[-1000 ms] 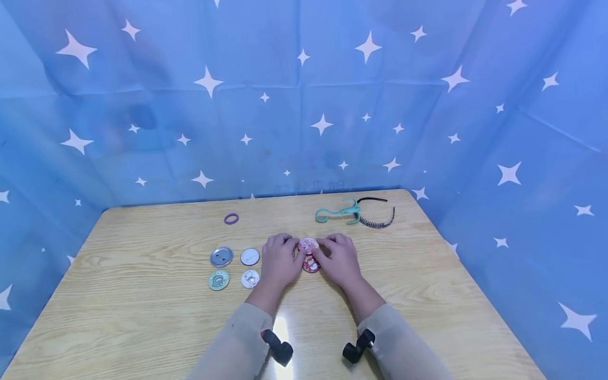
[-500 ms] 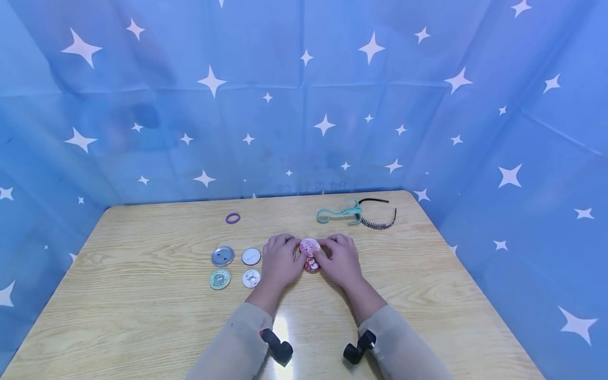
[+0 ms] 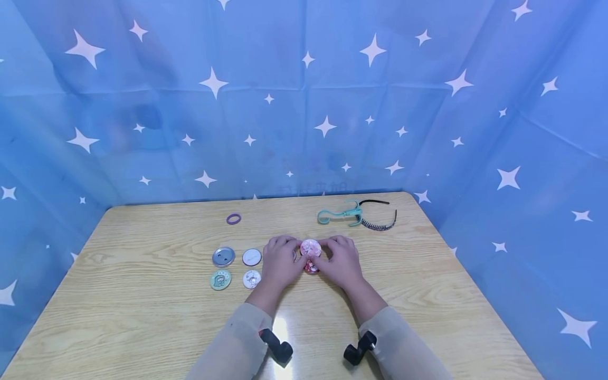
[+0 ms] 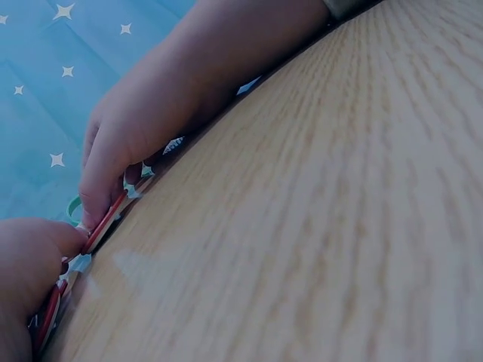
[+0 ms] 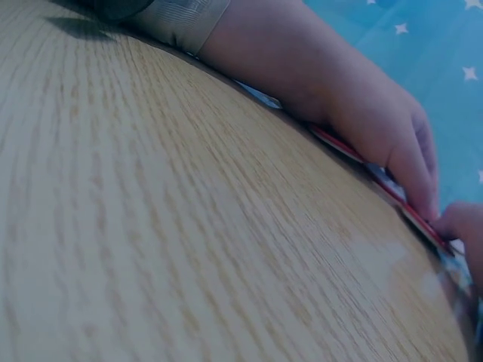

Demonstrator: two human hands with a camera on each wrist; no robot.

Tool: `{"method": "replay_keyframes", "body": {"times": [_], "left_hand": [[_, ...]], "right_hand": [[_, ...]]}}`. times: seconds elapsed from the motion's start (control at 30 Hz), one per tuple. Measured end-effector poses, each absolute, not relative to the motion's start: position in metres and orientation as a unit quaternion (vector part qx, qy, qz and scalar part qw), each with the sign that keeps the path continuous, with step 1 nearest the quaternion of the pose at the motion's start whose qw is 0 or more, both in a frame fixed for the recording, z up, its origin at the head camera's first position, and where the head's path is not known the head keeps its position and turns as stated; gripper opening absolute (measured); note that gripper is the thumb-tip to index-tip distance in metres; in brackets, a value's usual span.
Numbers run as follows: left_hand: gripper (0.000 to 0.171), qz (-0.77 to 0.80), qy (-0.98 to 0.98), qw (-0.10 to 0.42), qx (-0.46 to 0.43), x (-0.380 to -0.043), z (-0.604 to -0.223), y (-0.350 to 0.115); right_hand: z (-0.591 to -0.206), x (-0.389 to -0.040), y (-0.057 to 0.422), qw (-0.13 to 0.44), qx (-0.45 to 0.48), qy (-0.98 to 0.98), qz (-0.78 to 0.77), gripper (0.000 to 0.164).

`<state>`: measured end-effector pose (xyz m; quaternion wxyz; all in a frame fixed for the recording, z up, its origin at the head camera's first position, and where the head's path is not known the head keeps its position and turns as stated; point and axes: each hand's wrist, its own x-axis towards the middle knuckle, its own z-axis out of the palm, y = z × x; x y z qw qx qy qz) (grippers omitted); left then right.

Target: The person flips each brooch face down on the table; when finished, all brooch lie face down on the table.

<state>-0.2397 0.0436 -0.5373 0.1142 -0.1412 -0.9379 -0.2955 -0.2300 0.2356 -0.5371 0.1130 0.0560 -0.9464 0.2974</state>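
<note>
A round pink button badge [image 3: 311, 247] lies at the middle of the table, pinched between my left hand [image 3: 281, 260] and my right hand [image 3: 340, 261]. My fingers are at its sides, and both thumbs meet over its near edge. Just nearer to me is a red button badge [image 3: 311, 267], partly hidden by the thumbs. In the left wrist view the right hand [image 4: 139, 121] presses its thumb near a red-rimmed badge [image 4: 106, 222]. The right wrist view has another red-rimmed badge [image 5: 337, 145] by the left hand [image 5: 370, 113], its face hidden.
Left of my hands lie a metal-backed badge [image 3: 223, 257], a green badge [image 3: 220, 279] and two white badges [image 3: 252, 257]. Farther back are a purple ring [image 3: 233, 218], a teal hook-shaped item [image 3: 339, 213] and a black toothed headband [image 3: 378, 227]. A starry blue curtain [image 3: 266, 132] hangs behind the table.
My thumbs have drawn together over the pink badge's near edge, and more of its face shows. The hands have otherwise barely moved; the whole head view has shifted slightly.
</note>
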Motion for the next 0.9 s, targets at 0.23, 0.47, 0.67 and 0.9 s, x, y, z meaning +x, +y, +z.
{"method": "replay_keyframes", "body": {"times": [0.23,0.47,0.67,0.9], "left_hand": [[0.043,-0.299,-0.939,0.103,-0.137,-0.2402,-0.5369,0.0433],[0.040,-0.318,-0.933,0.102,-0.132,-0.2404,-0.5358,0.0428],[0.038,-0.325,-0.932,0.099,-0.130,-0.2417,-0.5374,0.0421],[0.038,-0.320,-0.932,0.103,-0.133,-0.2426,-0.5401,0.0420]], "right_hand": [[-0.5374,-0.2299,0.2360,0.111,0.058,-0.946,0.298,0.053],[-0.5372,-0.2294,0.2363,0.111,0.060,-0.941,0.313,0.051],[-0.5387,-0.2300,0.2363,0.125,0.066,-0.936,0.322,0.046],[-0.5373,-0.2296,0.2369,0.118,0.058,-0.932,0.338,0.045]]}}
